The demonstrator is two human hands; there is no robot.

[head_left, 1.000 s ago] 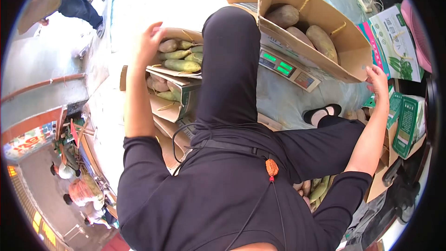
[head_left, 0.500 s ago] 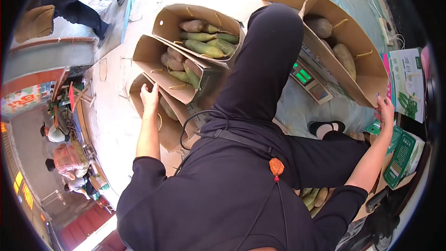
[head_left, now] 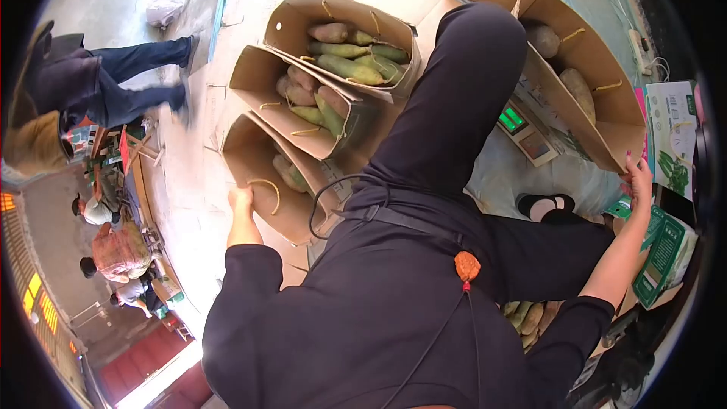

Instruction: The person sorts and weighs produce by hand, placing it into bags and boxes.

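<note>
One box [head_left: 260,163] right of left hand [head_left: 241,198], long axis far-left to near-right, grip unclear; right hand [head_left: 640,178] pinching carton [head_left: 615,110] corner.

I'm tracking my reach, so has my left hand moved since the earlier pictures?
Yes. Against the left row of cartons, your left hand has moved from beside the farthest to beside the nearest.
</note>
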